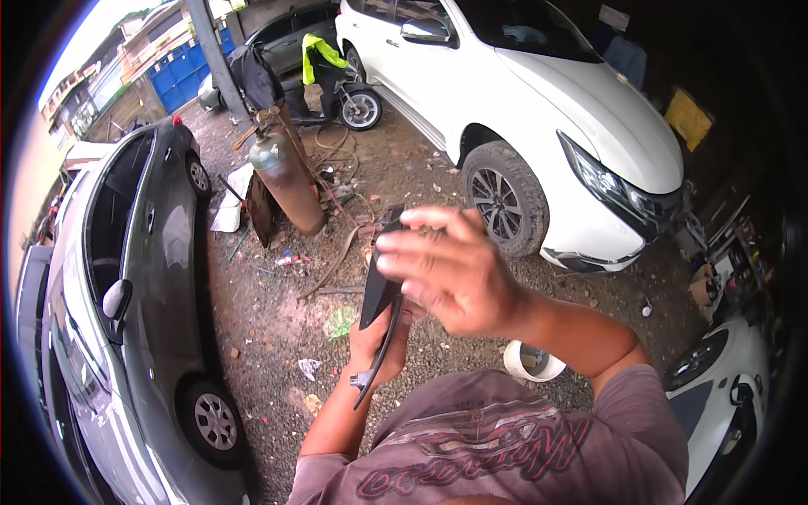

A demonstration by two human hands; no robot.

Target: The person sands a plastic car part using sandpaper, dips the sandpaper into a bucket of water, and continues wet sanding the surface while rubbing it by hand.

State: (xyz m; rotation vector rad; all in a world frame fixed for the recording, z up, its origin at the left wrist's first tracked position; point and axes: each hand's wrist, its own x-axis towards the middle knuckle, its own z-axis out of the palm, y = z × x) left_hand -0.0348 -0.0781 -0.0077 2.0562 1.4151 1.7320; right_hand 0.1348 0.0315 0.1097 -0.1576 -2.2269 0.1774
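Note:
In front of my chest, my left hand (379, 341) is closed around a flat, tapered black part (380, 290), held roughly upright. A short black cable (387, 349) hangs from it past my wrist and ends in a grey plug (362, 380). My right hand (459, 273) is raised at the part's upper right side, its fingers stretched out and slightly apart. These fingertips overlap the part's edge in view; whether they touch it I cannot tell. My left fingers are mostly hidden behind the part and my right hand.
A dark grey car (160, 252) stands to the left, a white SUV (581, 126) to the right. Ahead are a gas cylinder (290, 189), hoses and a scooter (337, 101). A white bucket (547, 368) sits on the gravel near my right elbow. Another white vehicle (707, 396) is at lower right.

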